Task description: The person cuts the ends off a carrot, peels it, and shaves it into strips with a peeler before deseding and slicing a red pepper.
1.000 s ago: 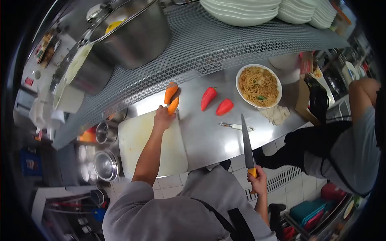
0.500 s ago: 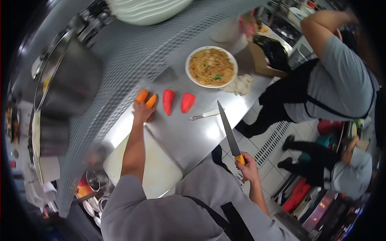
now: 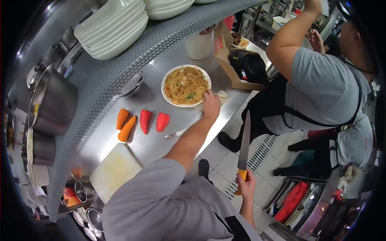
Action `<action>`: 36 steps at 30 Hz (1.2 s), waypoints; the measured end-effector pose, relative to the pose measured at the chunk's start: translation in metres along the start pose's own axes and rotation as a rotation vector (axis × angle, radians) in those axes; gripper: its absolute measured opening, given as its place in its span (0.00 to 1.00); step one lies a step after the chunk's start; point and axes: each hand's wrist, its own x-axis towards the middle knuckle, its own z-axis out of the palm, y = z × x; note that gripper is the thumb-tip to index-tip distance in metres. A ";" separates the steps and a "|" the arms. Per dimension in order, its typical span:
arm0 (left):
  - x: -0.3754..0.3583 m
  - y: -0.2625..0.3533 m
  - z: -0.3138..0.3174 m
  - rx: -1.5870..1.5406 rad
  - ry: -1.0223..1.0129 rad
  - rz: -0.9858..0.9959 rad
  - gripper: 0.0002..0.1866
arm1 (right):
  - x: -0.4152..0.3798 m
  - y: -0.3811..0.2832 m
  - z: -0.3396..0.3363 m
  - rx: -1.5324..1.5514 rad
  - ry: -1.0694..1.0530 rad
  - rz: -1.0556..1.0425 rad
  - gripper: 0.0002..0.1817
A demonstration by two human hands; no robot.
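Note:
My left hand (image 3: pixel 211 105) is at the lower right rim of a white bowl of noodles (image 3: pixel 185 85), its fingers curled near a pale cloth (image 3: pixel 222 96); what they grip is hidden. My right hand (image 3: pixel 246 184) is closed round the yellow handle of a large knife (image 3: pixel 244 144), blade pointing up. Left of the bowl, two carrots (image 3: pixel 122 118) (image 3: pixel 127 128), a long red pepper (image 3: pixel 145 121) and a shorter red pepper piece (image 3: pixel 162 121) lie on the steel counter (image 3: pixel 155 146). A peeler (image 3: pixel 175 134) lies partly behind my left forearm.
A white cutting board (image 3: pixel 115 170) lies at the counter's lower left. Stacked white plates (image 3: pixel 114 32) stand on the mesh shelf (image 3: pixel 90 82) above. A cardboard box (image 3: pixel 237 82) and white container (image 3: pixel 199 46) stand beyond the bowl. Two people (image 3: pixel 321 86) (image 3: pixel 354 140) are at the right.
My left hand has left the carrots and moved right to the bowl's edge. My right hand still holds the knife. The view has shifted, showing more plates on the shelf.

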 end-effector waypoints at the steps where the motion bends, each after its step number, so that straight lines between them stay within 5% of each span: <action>1: -0.003 0.000 -0.014 -0.003 -0.002 -0.006 0.10 | 0.003 -0.006 -0.001 -0.006 -0.002 0.002 0.21; 3: -0.010 0.001 -0.046 -0.024 -0.008 0.096 0.09 | 0.011 -0.017 -0.003 -0.034 -0.025 0.019 0.23; 4: -0.017 0.002 -0.053 -0.027 0.146 0.193 0.08 | 0.021 -0.008 -0.006 -0.068 -0.060 -0.030 0.24; 8: -0.030 0.008 -0.085 -0.152 0.187 0.080 0.07 | 0.047 -0.011 0.005 -0.052 -0.204 -0.055 0.24; 10: -0.042 -0.012 -0.100 -0.655 0.209 -0.071 0.13 | 0.059 -0.019 0.012 -0.132 -0.271 -0.187 0.24; 12: -0.079 -0.044 -0.135 -1.333 -0.130 -0.349 0.18 | 0.069 -0.030 0.027 -0.224 -0.365 -0.361 0.25; 14: -0.127 -0.063 -0.175 -2.059 -0.151 -0.561 0.26 | 0.071 -0.044 0.052 -0.276 -0.387 -0.436 0.25; 17: -0.180 -0.069 -0.219 -2.123 -0.183 -0.673 0.29 | 0.063 -0.073 0.107 -0.406 -0.396 -0.660 0.20; 20: -0.200 -0.052 -0.212 -1.616 0.106 -0.921 0.32 | 0.036 -0.066 0.154 -0.818 -0.635 -0.834 0.08; 22: -0.211 -0.079 -0.207 -1.385 0.366 -0.977 0.34 | 0.014 -0.064 0.178 -0.763 -0.749 -0.877 0.09; 24: -0.227 -0.113 -0.226 -1.099 0.406 -1.164 0.34 | -0.015 -0.064 0.197 -0.727 -0.828 -0.851 0.15; 30: -0.313 -0.305 -0.302 -0.505 0.862 -1.070 0.40 | -0.095 -0.036 0.201 -0.644 -1.056 -0.877 0.21; 31: -0.329 -0.325 -0.344 -0.549 0.869 -1.052 0.37 | -0.106 -0.029 0.195 -0.619 -1.079 -0.883 0.19; 33: -0.389 -0.430 -0.352 -0.302 0.641 -0.627 0.30 | -0.125 -0.012 0.172 -0.606 -1.084 -0.765 0.20; 35: -0.430 -0.461 -0.365 0.030 0.139 -0.780 0.24 | -0.143 -0.001 0.168 -0.594 -1.069 -0.625 0.20; 36: -0.454 -0.463 -0.353 0.009 0.104 -0.785 0.24 | -0.153 0.001 0.162 -0.606 -1.043 -0.549 0.20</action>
